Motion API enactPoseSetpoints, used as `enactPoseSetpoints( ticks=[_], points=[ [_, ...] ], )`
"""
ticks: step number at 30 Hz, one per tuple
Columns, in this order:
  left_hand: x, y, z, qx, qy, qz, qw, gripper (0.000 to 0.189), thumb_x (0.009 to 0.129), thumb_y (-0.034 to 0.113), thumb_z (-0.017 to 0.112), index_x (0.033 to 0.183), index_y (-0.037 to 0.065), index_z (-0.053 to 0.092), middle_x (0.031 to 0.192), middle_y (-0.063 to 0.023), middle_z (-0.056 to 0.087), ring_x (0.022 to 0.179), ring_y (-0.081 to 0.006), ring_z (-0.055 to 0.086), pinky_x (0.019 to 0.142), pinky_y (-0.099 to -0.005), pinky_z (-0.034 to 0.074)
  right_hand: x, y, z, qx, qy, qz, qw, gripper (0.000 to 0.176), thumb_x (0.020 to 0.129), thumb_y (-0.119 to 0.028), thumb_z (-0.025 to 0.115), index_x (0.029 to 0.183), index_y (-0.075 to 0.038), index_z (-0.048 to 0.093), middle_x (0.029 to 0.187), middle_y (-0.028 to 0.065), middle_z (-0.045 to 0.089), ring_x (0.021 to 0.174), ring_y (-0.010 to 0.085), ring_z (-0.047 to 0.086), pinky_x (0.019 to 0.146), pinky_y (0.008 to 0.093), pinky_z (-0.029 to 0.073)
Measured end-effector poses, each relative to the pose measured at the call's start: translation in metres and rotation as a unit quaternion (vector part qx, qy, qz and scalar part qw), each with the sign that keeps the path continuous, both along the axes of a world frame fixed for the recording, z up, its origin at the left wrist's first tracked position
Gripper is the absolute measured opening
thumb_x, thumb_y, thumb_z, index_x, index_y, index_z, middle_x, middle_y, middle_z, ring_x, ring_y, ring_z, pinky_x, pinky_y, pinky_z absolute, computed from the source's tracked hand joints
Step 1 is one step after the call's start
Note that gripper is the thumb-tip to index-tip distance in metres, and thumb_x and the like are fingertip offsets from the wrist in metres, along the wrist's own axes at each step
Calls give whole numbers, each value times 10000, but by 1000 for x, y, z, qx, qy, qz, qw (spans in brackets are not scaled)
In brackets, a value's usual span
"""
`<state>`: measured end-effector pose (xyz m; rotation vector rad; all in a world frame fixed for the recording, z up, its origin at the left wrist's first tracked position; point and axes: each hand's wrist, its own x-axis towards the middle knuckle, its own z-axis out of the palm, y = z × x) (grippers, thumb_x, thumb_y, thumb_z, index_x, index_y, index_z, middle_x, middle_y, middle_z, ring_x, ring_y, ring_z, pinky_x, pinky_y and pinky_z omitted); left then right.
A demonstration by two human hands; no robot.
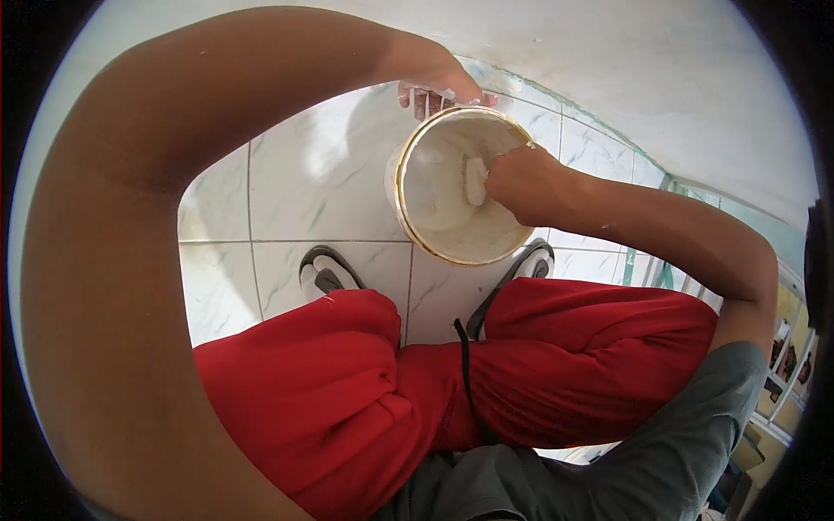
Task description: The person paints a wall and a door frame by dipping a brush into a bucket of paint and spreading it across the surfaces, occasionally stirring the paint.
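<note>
Head | bucket [393, 193]: whitish smears [433, 195], pale piece [474, 181] inside | hands [526, 184] gripping both

In this view I can't read any text, label, brand, no. or sign, on any surface. No lettering is clear enough for reading, incl. at the edges of the pic.
</note>
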<state>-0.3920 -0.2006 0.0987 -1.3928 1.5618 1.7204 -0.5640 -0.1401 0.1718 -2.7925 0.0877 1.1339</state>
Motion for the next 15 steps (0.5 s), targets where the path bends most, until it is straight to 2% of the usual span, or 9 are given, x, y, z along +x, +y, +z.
enactPoseSetpoints(
  ticks=[5, 9, 11, 12, 14, 15],
  points=[
    [-4, 7, 11, -21, -8, -10, 1000, 777, 753, 724, 207, 1263, 177, 414, 1272, -86, 420, 1036, -257, 472, 881, -433, 362, -3, 1, -10, -1, -29, 22, 999, 64, 569, 24, 593, 622, 1, 622, 624, 162, 594, 604, 299, 612, 551, 371, 500],
    [-5, -5, -4, 16, -12, -7, 1000, 770, 754, 723, 203, 1273, 189, 400, 1281, -90, 408, 1051, -260, 464, 890, -442, 356, -1, 4, -8, -18, -40, 27, 999, 59, 585, 17, 589, 627, -3, 624, 633, 152, 600, 612, 291, 616, 554, 367, 500],
    [-7, -4, -1, 18, -18, -13, 1000, 767, 753, 725, 202, 1274, 198, 398, 1284, -94, 404, 1054, -265, 465, 888, -443, 359, 1, 1, -3, -26, 5, 33, 999, 51, 646, -58, 605, 671, -38, 645, 679, 127, 611, 673, 271, 624, 582, 363, 499],
    [-9, 6, 12, -19, -10, -13, 1000, 761, 752, 726, 195, 1273, 211, 401, 1283, -95, 408, 1058, -269, 468, 887, -446, 363, 1, -1, 1, -28, 5, 36, 999, 51, 646, -58, 605, 671, -38, 645, 679, 127, 611, 673, 271, 624, 582, 363, 499],
    [-8, 8, 19, -60, -3, -9, 998, 755, 752, 728, 188, 1272, 225, 404, 1281, -97, 412, 1063, -272, 470, 885, -449, 366, -7, -11, 11, 2, 8, -29, 1000, 66, 668, -46, 576, 685, -15, 632, 654, 138, 594, 655, 296, 611, 567, 384, 491],
    [-6, 7, 18, -58, -11, -20, 998, 754, 752, 728, 185, 1271, 228, 407, 1280, -96, 415, 1065, -273, 471, 885, -449, 367, -11, -16, 20, 0, 7, -25, 1000, 66, 668, -46, 576, 685, -15, 632, 654, 138, 594, 655, 296, 611, 567, 384, 491]
  ],
)
